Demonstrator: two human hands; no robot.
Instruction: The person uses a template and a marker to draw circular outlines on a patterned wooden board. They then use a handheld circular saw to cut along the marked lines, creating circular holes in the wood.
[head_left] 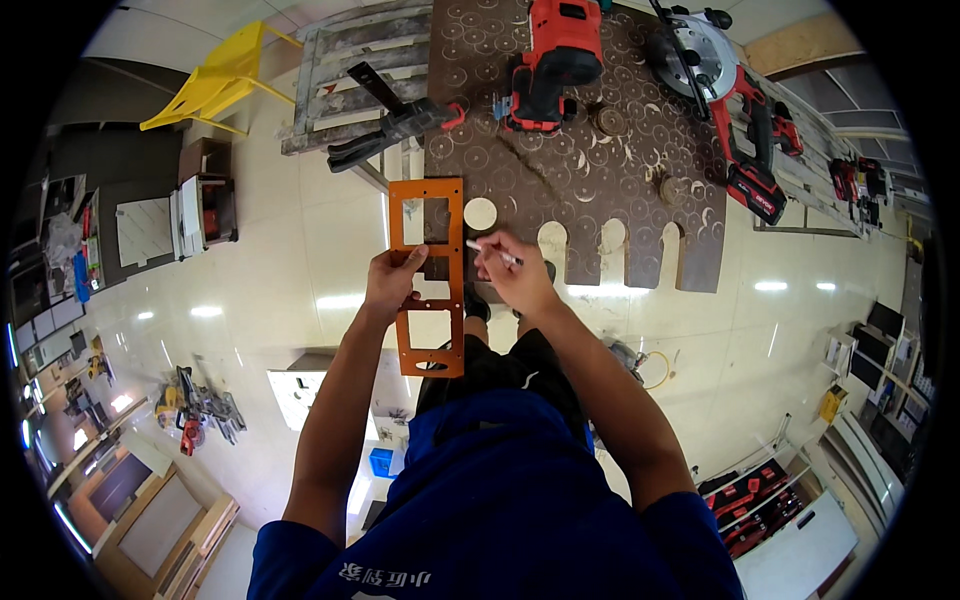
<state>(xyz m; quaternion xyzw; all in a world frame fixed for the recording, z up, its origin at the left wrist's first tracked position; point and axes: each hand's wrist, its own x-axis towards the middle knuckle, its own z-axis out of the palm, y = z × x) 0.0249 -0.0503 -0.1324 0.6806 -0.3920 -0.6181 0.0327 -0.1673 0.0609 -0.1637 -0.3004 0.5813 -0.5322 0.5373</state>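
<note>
My left hand (393,283) is closed on an orange template (453,275) with square cutouts, small holes and an oval slot near its lower end. The template overlaps the left edge of a brown board (590,190) printed with circles. In my right hand (517,272) is a white pen (494,252), its tip at the template's right edge. Just above that hand, a round pale hole (480,213) shows in the board. Several round-ended slots, such as the slot (612,240), cut into the board's near edge.
A red and black jigsaw (555,65) stands on the board, with a circular saw (715,90) to its right. A black clamp (395,122) grips near the left edge. Small round wood discs (608,120) and shavings lie about. A yellow chair (215,80) stands far left.
</note>
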